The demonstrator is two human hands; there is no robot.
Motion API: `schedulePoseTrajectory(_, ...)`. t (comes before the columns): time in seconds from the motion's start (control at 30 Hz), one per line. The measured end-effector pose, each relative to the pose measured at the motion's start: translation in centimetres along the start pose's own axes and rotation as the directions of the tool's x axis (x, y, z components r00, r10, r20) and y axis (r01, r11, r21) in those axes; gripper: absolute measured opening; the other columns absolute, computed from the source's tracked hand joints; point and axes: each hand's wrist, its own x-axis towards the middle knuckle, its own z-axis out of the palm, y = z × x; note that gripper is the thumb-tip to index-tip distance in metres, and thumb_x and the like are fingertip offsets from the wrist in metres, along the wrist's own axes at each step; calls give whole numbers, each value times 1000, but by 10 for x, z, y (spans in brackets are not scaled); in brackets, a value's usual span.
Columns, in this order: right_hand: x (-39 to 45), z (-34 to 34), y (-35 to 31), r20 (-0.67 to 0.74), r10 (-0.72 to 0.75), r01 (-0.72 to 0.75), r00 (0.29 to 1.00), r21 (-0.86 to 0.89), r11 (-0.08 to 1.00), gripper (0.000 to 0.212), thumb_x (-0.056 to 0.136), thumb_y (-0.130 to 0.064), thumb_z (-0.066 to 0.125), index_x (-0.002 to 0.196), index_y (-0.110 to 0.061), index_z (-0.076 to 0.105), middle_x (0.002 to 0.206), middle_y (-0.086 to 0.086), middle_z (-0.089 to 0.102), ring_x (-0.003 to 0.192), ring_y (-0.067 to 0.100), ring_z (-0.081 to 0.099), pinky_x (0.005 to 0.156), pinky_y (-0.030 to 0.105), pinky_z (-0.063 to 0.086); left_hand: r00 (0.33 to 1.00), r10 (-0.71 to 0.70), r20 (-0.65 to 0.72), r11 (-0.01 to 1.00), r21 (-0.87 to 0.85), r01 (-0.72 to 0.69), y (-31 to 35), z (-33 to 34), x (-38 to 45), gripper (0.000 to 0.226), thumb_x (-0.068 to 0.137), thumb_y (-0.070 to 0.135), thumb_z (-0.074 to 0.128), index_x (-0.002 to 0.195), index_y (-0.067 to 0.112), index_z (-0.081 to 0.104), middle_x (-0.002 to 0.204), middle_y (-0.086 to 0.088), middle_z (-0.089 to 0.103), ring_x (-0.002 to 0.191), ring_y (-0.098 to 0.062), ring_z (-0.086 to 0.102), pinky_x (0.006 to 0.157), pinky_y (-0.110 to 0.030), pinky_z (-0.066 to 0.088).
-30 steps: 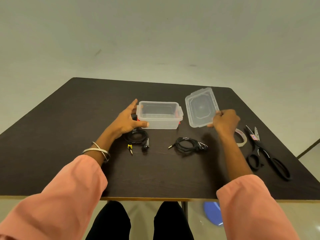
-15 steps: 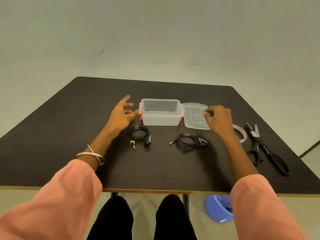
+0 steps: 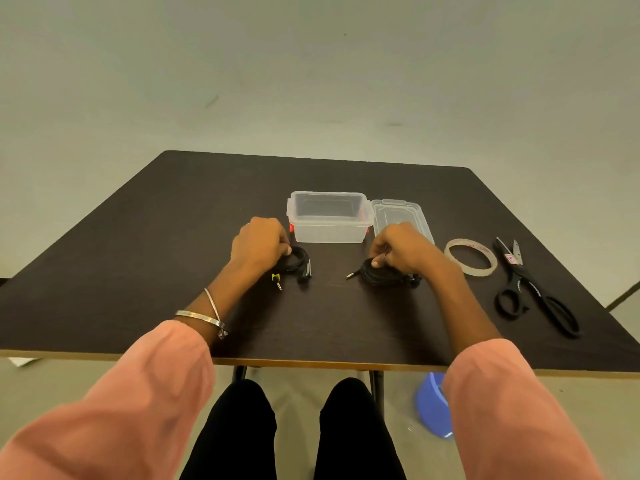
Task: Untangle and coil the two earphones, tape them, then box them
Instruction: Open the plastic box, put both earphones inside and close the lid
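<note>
Two coiled black earphones lie on the dark table [image 3: 138, 258] in front of a clear plastic box [image 3: 329, 216] that stands open. My left hand [image 3: 259, 245] is closed over the left earphone [image 3: 299, 265], whose yellow-tipped plug sticks out toward me. My right hand [image 3: 401, 249] pinches the right earphone [image 3: 381, 273], its plug pointing left. Both coils still rest on the table. The box's clear lid [image 3: 401, 214] lies flat just right of the box, partly behind my right hand.
A roll of clear tape [image 3: 471, 257] lies to the right of my right hand, and black scissors [image 3: 533, 289] lie beyond it near the table's right edge. A blue bowl [image 3: 431, 407] sits on the floor under the table's front edge.
My right hand set the lid down flat beside the box. Both hands then left the box and lid, came down toward me and closed on the two earphone coils.
</note>
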Motion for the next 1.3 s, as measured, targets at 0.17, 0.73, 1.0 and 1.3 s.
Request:
schedulePoseTrajectory(0.17,-6,-15,-1,-74,-81,87,994,86,992,9,81,-4,71,83,-14,70,83,6,72,73,11,61,67,19,45,999,-13,43,995,-95,17,-6,-17,3,8,83,17,71,88,14,76,92,-7,71,86,-23,65,74,-34,49)
schedulePoseTrajectory(0.73,27,-82,-20,-673,127,174,729,361,916,10,79,-14,76,87,-13,72,80,3,67,70,14,60,69,23,49,986,-163,42,580,-804,130,60,-69,76,18,72,7,81,86,2,72,80,-4,70,64,-6,61,49,-8,44)
schedulePoseTrajectory(1.0,36,-61,-7,-619,184,137,764,433,891,9,82,-12,73,90,-12,70,78,-1,64,74,14,62,74,31,56,932,-362,6,861,-382,337,51,-6,92,25,71,31,83,85,13,74,89,-3,70,93,-22,59,106,-48,27)
schedulePoseTrajectory(1.3,47,-54,-10,-630,180,144,755,428,892,11,82,-13,74,92,-13,70,80,-2,65,73,11,62,75,31,57,981,-1,-192,961,271,54,51,2,90,14,83,25,69,92,14,68,103,-13,69,126,-34,44,106,-54,22)
